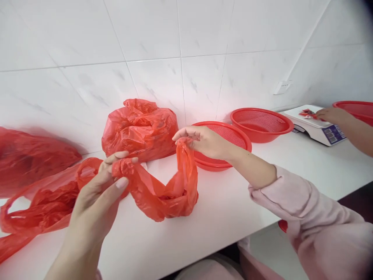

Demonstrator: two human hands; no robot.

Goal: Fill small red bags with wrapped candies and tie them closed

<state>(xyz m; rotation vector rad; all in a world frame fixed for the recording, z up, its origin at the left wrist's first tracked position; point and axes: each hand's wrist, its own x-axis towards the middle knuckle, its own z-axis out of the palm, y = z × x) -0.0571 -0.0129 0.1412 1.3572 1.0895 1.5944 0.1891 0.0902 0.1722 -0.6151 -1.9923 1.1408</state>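
A red plastic bag (166,200) hangs in a U shape between my two hands, its bottom sagging close above the white table or touching it; I cannot tell which. My left hand (100,190) pinches one bunched end of the bag between thumb and fingers. The other end is gripped by my right hand (204,142), raised in front of a red colander. What the bag holds, if anything, is hidden in its folds. Behind it rests a full, crumpled red plastic bag (140,130) against the tiled wall.
More red bags (32,155) lie at left, one with loop handles (52,206). Two red colanders (224,136) (260,124) stand right of centre. At far right, another person's hand (332,114) touches small red packets on a white scale (314,124), beside another red basin (355,109).
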